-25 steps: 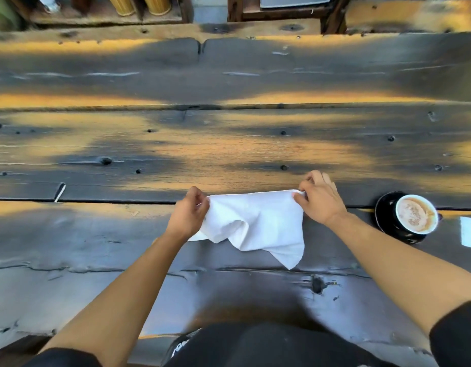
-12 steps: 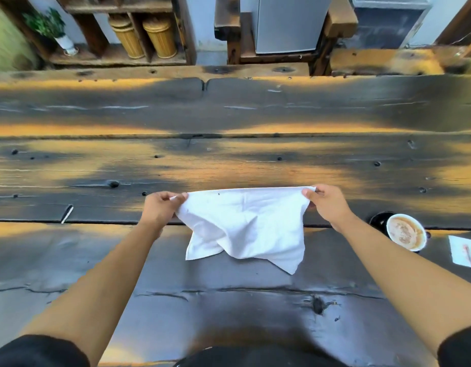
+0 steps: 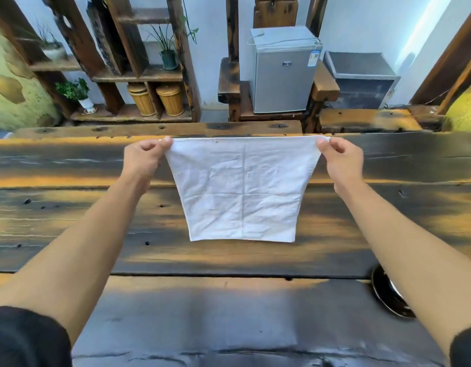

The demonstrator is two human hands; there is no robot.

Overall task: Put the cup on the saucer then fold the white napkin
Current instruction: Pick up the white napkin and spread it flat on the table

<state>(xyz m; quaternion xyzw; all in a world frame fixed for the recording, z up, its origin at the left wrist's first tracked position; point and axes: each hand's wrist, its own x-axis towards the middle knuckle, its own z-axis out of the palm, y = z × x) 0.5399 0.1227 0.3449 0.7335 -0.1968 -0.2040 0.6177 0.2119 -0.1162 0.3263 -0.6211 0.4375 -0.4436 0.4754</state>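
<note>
White creased cloth napkin (image 3: 242, 189) hangs flat above the dark wooden plank table (image 3: 70, 207); left hand (image 3: 143, 157) and right hand (image 3: 340, 158) each pinch a top corner, probably squaring it for folding.

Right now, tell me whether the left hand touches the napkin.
Touching. The head view shows the left hand pinching the white napkin's top corner.

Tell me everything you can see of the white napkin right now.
The white napkin is thin, creased cloth, opened out flat and hanging in the air over the wooden table. Fold lines cross it down the middle and across. The left hand and right hand pinch its top corners, stretching the top edge taut. Its bottom edge hangs free.
</note>
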